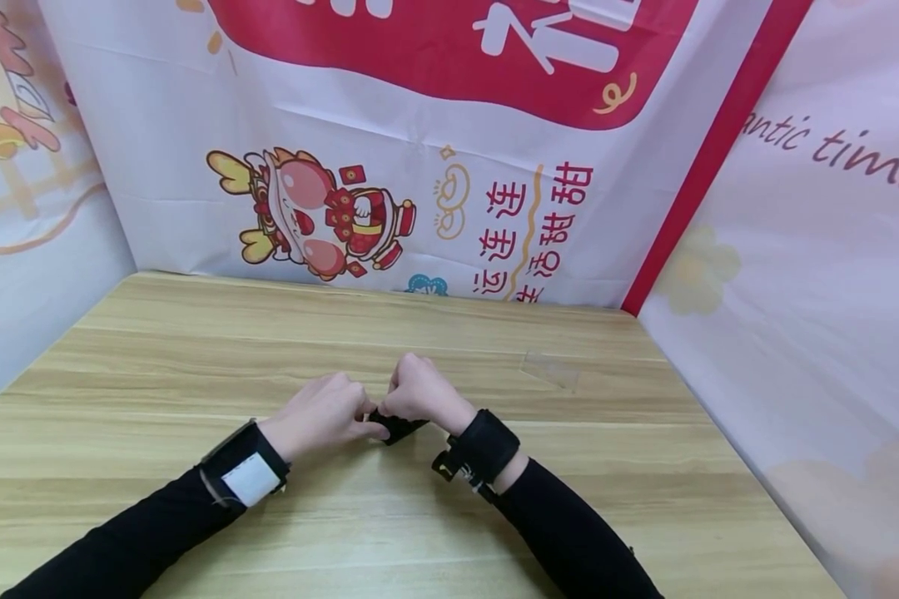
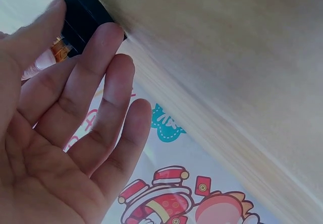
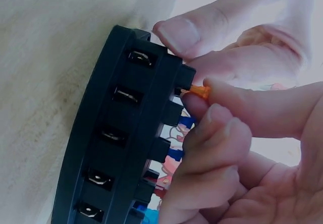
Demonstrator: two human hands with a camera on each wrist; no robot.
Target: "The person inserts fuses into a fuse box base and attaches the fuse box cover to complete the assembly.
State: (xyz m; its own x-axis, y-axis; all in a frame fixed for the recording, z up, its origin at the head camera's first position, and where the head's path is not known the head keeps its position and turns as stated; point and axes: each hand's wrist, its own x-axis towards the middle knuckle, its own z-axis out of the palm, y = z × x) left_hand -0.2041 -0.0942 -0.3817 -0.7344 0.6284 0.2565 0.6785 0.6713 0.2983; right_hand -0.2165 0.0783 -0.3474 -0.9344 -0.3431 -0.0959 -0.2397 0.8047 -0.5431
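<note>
A black fuse block [image 1: 399, 428] stands on the wooden table between both hands. My left hand [image 1: 322, 416] grips its left end between thumb and fingers; in the left wrist view the other fingers spread loosely below the block. My right hand [image 1: 423, 393] pinches a small orange blade fuse [image 3: 200, 91] between thumb and index finger, at the end slot of the block. Further along the same row sit blue fuses [image 3: 175, 154], a red fuse [image 3: 160, 191] and a light blue fuse [image 3: 150, 215]. Metal spade terminals [image 3: 91, 211] line the block's side.
The wooden table [image 1: 232, 358] reaches back to a printed cloth [image 1: 157, 183] hanging behind it, with more cloth at both sides. A clear flat strip [image 1: 550, 371] lies on the table at the back right. A black camera strap [image 1: 487, 447] wraps the right wrist.
</note>
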